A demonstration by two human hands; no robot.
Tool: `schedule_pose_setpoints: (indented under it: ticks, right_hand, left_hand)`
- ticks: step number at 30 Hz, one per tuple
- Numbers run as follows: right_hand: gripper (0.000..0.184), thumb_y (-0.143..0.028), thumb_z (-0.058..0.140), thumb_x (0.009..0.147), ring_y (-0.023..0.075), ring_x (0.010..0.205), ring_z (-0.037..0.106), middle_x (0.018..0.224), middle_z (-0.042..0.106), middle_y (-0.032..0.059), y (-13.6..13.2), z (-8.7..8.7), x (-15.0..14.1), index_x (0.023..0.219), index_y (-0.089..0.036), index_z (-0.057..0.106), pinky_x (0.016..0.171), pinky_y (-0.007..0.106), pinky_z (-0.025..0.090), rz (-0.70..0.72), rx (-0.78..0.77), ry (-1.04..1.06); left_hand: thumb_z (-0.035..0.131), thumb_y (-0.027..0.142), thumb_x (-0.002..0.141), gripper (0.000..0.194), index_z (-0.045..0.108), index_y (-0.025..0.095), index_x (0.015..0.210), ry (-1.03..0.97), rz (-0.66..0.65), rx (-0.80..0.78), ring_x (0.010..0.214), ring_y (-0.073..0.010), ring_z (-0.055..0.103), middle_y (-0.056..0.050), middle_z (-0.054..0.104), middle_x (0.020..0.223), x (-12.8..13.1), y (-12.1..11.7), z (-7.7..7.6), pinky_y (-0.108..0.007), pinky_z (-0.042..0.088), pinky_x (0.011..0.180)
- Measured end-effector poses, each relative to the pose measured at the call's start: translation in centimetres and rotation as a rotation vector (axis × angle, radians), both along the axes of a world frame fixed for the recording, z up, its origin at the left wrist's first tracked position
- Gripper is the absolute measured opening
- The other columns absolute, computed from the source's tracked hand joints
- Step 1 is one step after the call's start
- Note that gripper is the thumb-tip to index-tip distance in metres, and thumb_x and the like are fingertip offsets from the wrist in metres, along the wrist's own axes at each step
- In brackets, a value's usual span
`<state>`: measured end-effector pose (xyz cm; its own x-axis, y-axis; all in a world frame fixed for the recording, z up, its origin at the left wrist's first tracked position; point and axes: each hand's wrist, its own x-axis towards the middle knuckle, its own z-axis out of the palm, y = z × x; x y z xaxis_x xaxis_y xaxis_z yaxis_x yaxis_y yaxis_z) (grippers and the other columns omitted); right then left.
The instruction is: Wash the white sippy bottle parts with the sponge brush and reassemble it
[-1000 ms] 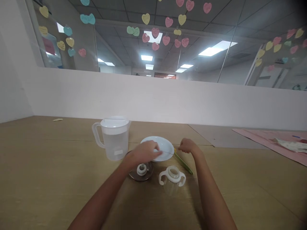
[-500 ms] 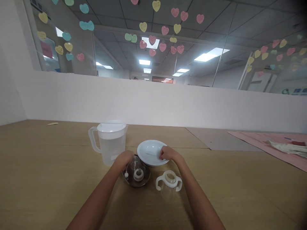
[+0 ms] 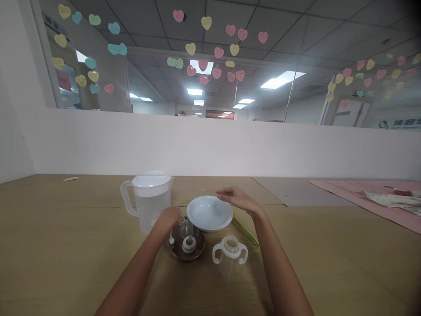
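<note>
My left hand [image 3: 169,219] is closed at the back left rim of a dark round plate [image 3: 182,256]; its fingertips are hidden, so what they hold cannot be made out. On the plate lie a clear dome-shaped cap [image 3: 186,228], a white ring-shaped collar [image 3: 189,245] and a small white piece [image 3: 171,240] on a thin tube. My right hand [image 3: 238,199] is open, fingers stretched out over the right rim of a white bowl [image 3: 208,215]. Nearer me stands a clear baby bottle [image 3: 230,256] with two white handles and an uncovered mouth.
A lidded translucent pitcher [image 3: 153,202] holding clear liquid stands left of the bowl. A thin green and yellow stick [image 3: 245,230] lies right of the bowl. At the far right is a pink cloth [image 3: 342,193] with things on it. A white wall closes off the back.
My left hand has moved from above the plate to its back left rim. My right hand dipped to the bowl, then rose and opened over its right rim. The camera view has tilted up.
</note>
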<state>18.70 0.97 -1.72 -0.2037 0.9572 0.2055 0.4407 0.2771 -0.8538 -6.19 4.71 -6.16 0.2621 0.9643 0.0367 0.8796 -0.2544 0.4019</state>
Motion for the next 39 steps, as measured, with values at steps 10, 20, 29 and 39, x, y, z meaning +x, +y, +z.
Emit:
schedule_pose_setpoints:
  ticks: [10, 20, 29, 39]
  right_hand:
    - [0.043, -0.027, 0.07, 0.064, 0.0171, 0.095, 0.057, 0.106, 0.061, 0.0083, -3.1, 2.7, 0.0, 0.106, -0.018, 0.061, 0.091, 0.037, 0.042, 0.166, 0.159, 0.605]
    - [0.037, -0.045, 0.061, 0.072, 0.0142, 0.071, 0.061, 0.078, 0.066, 0.0056, -5.1, 4.3, -1.0, 0.091, -0.013, 0.066, 0.08, 0.036, 0.049, -0.113, 0.424, 0.523]
    - [0.039, -0.05, 0.039, 0.084, 0.0097, 0.05, 0.052, 0.055, 0.055, -0.0005, -6.1, 4.4, -2.7, 0.068, -0.017, 0.052, 0.052, 0.022, 0.043, -0.436, 0.802, 0.357]
    - [0.036, -0.042, 0.029, 0.09, 0.0088, 0.05, 0.05, 0.057, 0.055, -0.001, -4.2, 3.1, -3.7, 0.071, -0.019, 0.048, 0.052, 0.02, 0.035, -0.492, 0.854, -0.073]
  left_hand:
    - [0.041, 0.029, 0.078, 0.024, 0.061, 0.017, 0.085, -0.153, -0.186, 0.103, 0.077, -0.0185, 0.062, -0.007, 0.065, 0.087, 1.6, -2.3, 5.7, -0.025, 0.047, 0.063]
    - [0.052, 0.037, 0.077, 0.034, 0.055, 0.013, 0.101, -0.943, -0.451, -0.168, 0.094, -0.0188, 0.059, -0.01, 0.059, 0.105, 6.4, -0.7, 1.5, -0.03, 0.049, 0.079]
    - [0.051, 0.037, 0.078, 0.033, 0.055, 0.013, 0.101, -1.023, -0.366, -0.177, 0.103, -0.0206, 0.055, -0.013, 0.056, 0.114, 6.7, -0.5, 1.0, -0.033, 0.045, 0.086]
    - [0.045, 0.037, 0.081, 0.032, 0.054, 0.016, 0.102, -0.919, -0.399, -0.091, 0.104, -0.0195, 0.051, -0.009, 0.054, 0.113, 6.3, -0.8, 1.2, -0.032, 0.045, 0.084]
